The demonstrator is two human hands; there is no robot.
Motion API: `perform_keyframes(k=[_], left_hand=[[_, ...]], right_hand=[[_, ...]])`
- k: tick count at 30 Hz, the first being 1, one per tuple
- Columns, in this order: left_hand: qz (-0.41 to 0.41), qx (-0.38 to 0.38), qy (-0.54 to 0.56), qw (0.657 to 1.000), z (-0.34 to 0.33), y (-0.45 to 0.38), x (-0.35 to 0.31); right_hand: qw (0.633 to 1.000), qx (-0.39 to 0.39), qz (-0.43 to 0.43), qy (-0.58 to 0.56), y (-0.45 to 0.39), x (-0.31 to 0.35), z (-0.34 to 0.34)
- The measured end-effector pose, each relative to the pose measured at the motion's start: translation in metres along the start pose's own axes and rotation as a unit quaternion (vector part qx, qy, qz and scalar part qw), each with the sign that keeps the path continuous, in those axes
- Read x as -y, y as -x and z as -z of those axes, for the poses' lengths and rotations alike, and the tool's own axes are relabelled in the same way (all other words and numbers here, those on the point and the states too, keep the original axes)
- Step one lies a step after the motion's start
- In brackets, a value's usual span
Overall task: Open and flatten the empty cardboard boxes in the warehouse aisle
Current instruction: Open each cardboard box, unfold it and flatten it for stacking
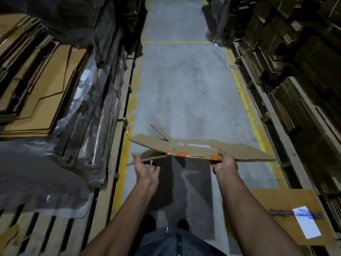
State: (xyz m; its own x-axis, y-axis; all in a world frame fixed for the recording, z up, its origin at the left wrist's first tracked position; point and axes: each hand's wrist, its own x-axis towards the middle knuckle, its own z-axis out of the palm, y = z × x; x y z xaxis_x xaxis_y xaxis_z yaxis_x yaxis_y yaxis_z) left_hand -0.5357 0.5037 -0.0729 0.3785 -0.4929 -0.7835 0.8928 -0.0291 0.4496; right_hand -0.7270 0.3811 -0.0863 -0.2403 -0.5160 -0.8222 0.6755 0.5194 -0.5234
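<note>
Right fingers (219,152) pinch flattened cardboard box (193,149) near edge | left fingers (137,157) relaxed, just below its flap

Single head view, looking forward and down warehouse aisle floor (177,85), hands close below.

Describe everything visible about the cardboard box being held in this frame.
The cardboard box is plain brown corrugated board, collapsed nearly flat and held roughly level above the aisle floor. Orange tape runs along its near edge and small white labels sit on top. Flaps splay out at its left end. The right hand grips its near edge; the left hand is open just beneath the left flaps.
</note>
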Motion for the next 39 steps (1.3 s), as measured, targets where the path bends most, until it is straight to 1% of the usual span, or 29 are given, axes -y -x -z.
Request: perform_keyframes(k=[2,4,7,9,11,12,14,16,19,21,23,25,27,29,32,34,35,38,39], left_hand=[[-0.004,-0.005,0.047,0.999,0.008,-0.015,-0.018],[0.012,-0.011,0.066,0.998,0.020,-0.030,-0.038],[0.051,0.030,0.066,0.996,0.040,-0.045,-0.064],[0.087,0.038,0.009,0.995,0.052,-0.051,-0.079],[0.113,-0.014,-0.114,0.987,0.059,-0.060,-0.093],[0.119,-0.046,-0.172,0.977,0.062,-0.066,-0.098],[0.125,-0.084,-0.276,0.949,0.066,-0.076,-0.105],[0.135,-0.096,-0.368,0.915,0.068,-0.087,-0.108],[0.152,-0.112,-0.409,0.893,0.068,-0.094,-0.107],[0.121,-0.132,-0.429,0.885,0.067,-0.102,-0.106],[0.073,-0.161,-0.448,0.876,0.068,-0.110,-0.104],[0.046,-0.155,-0.460,0.873,0.070,-0.112,-0.099],[-0.018,-0.183,-0.465,0.866,0.077,-0.119,-0.098],[-0.088,-0.212,-0.479,0.847,0.082,-0.128,-0.102],[-0.171,-0.235,-0.528,0.798,0.064,-0.097,-0.118],[-0.227,-0.235,-0.524,0.787,0.052,-0.082,-0.132],[-0.249,-0.233,-0.514,0.787,0.049,-0.077,-0.138],[-0.311,-0.224,-0.475,0.792,0.038,-0.057,-0.159],[-0.329,-0.225,-0.460,0.793,0.035,-0.050,-0.165]], right_hand=[[1.000,0.007,0.000,0.025,0.000,-0.005,0.009],[0.999,0.003,-0.007,0.038,-0.002,-0.010,0.018],[0.999,0.003,-0.017,0.045,-0.006,-0.014,0.031],[0.999,0.010,-0.019,0.042,-0.010,-0.020,0.038],[0.999,0.021,-0.023,0.041,-0.011,-0.024,0.045],[0.999,0.028,-0.026,0.039,-0.010,-0.026,0.048],[0.997,0.051,-0.037,0.042,-0.008,-0.029,0.053],[0.996,0.057,-0.053,0.043,-0.007,-0.033,0.060],[0.994,0.071,-0.075,0.038,-0.003,-0.038,0.069],[0.993,0.086,-0.082,0.023,0.001,-0.044,0.074],[0.989,0.119,-0.091,0.007,0.003,-0.050,0.077],[0.986,0.138,-0.089,-0.005,0.007,-0.057,0.078],[0.981,0.171,-0.092,-0.023,0.014,-0.065,0.078],[0.979,0.176,-0.088,-0.052,0.019,-0.073,0.078],[0.977,0.179,-0.078,-0.080,0.023,-0.086,0.075],[0.980,0.163,-0.070,-0.086,0.027,-0.097,0.068],[0.984,0.138,-0.063,-0.091,0.028,-0.103,0.063],[0.994,0.052,-0.054,-0.076,0.041,-0.123,0.035],[0.997,0.000,-0.051,-0.064,0.048,-0.129,0.026]])
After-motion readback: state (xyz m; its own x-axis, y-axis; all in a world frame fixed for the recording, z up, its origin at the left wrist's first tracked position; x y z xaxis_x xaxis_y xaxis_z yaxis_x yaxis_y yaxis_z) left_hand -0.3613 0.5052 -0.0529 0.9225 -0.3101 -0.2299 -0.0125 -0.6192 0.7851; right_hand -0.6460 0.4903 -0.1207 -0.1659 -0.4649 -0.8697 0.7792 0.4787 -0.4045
